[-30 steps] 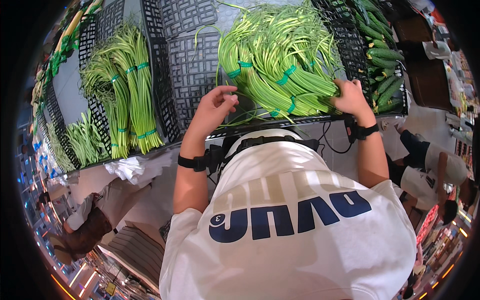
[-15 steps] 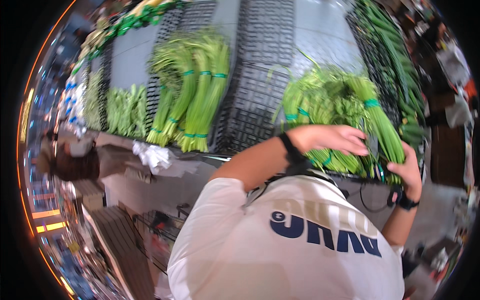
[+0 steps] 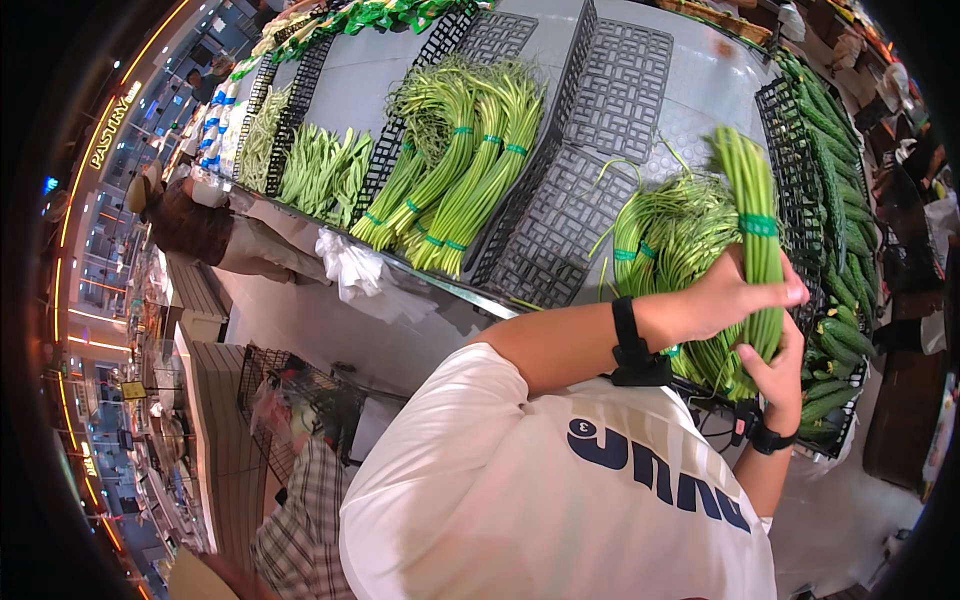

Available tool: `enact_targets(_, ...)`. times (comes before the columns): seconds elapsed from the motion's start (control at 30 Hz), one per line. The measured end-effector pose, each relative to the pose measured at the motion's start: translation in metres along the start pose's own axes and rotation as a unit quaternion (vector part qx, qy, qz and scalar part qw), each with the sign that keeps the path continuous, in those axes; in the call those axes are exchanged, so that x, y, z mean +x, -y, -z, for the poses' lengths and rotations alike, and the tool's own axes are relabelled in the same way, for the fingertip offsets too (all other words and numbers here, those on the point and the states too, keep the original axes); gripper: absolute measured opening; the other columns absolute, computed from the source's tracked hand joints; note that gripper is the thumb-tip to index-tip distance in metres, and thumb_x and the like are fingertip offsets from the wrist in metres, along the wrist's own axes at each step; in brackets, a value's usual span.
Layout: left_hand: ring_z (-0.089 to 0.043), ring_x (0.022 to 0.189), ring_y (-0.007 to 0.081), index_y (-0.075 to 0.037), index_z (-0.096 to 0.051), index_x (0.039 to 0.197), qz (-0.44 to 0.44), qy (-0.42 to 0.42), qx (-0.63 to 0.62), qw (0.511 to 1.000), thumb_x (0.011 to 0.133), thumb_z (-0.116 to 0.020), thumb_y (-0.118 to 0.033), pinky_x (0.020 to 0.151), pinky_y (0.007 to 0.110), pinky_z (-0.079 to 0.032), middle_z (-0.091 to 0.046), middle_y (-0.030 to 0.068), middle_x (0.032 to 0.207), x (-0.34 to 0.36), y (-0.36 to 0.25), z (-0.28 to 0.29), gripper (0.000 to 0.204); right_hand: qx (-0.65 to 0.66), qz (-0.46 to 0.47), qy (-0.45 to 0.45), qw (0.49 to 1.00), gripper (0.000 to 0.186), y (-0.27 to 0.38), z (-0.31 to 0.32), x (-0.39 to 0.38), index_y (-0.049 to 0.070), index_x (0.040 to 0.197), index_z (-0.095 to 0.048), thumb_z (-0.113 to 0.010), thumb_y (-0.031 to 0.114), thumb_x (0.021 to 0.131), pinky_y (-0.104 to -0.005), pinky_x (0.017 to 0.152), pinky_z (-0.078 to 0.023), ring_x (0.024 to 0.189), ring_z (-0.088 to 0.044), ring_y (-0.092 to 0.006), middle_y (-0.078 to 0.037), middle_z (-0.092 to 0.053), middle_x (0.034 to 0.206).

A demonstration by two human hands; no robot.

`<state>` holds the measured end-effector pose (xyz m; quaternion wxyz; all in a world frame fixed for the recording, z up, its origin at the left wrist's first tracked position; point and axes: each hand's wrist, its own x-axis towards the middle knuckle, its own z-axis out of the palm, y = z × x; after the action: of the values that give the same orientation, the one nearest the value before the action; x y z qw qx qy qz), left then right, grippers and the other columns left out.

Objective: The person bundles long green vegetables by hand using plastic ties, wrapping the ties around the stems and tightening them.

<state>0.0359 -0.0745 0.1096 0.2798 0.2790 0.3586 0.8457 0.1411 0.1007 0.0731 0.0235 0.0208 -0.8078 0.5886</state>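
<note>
A bunch of long green garlic scapes [image 3: 762,190] bound with green tape stands nearly upright over the right side of the display. My left hand [image 3: 728,300] is closed around its middle, below the tape, with fingers crossing its front. Lower on the same bunch, my right hand [image 3: 780,378] grips it from the right. Just left of the held bunch, more taped garlic scape bunches [image 3: 672,215] with curly tips lie in the display. Both my wrists wear black bands.
Black plastic grates [image 3: 545,220] form the middle of the display. Further left lie several taped scape bunches [image 3: 470,165] and green bean pods [image 3: 325,172]. Cucumbers [image 3: 845,335] fill the right side. White plastic bags [image 3: 350,265] hang at the front edge. A person [image 3: 200,225] stands left; a wire cart [image 3: 300,395] is behind.
The scape bunch in my right hand has been lifted and turned more upright. My left hand, open beside it before, has closed around it. The view has shifted.
</note>
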Motion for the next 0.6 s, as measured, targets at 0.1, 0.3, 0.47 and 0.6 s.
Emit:
enact_targets(0.1,-0.071,0.1,0.0278,-0.014,-0.035,0.147,-0.064,-0.069,-0.111,0.989,0.097,-0.066,-0.006,0.08,0.041,-0.063,-0.065,0.015,0.114,-0.008,-0.02,-0.004,0.059,-0.044,0.064,-0.003,0.997,0.066,0.021,-0.04,0.017,-0.001,0.133,-0.055,-0.085,0.013,0.075,-0.0354,0.092,-0.053,0.102,-0.066,-0.0199,-0.01,-0.068,0.111)
enact_targets(0.3,-0.07,0.085,0.0217,-0.003,-0.036,0.145,-0.129,-0.206,-0.029,0.97,0.101,-0.065,-0.014,0.072,0.036,-0.059,-0.065,0.0127,0.109,-0.012,-0.072,0.018,0.054,-0.075,0.111,-0.102,0.986,0.055,0.013,-0.093,0.042,0.001,0.133,-0.052,-0.073,0.004,0.082,-0.0382,0.09,-0.054,0.1,-0.07,-0.0274,-0.016,-0.069,0.108)
enact_targets(0.47,-0.06,0.08,0.0156,-0.007,-0.043,0.134,-0.259,-0.298,-0.01,0.919,0.107,-0.057,-0.02,0.074,0.035,-0.056,-0.056,0.0029,0.095,-0.024,-0.101,0.035,0.033,-0.047,0.054,-0.003,0.997,0.044,0.018,-0.116,0.058,0.0,0.125,-0.06,-0.074,0.009,0.084,-0.0378,0.082,-0.056,0.091,-0.072,-0.0267,-0.018,-0.073,0.101)
enact_targets(0.6,-0.062,0.105,0.0194,-0.007,-0.049,0.136,-0.279,-0.236,-0.021,0.931,0.107,-0.058,-0.032,0.092,0.038,-0.054,-0.061,0.0062,0.116,-0.046,-0.107,0.064,0.039,-0.005,0.033,0.059,0.998,0.041,0.028,-0.131,0.067,-0.001,0.12,-0.063,-0.076,0.013,0.083,-0.0373,0.081,-0.055,0.088,-0.071,-0.026,-0.017,-0.072,0.095)
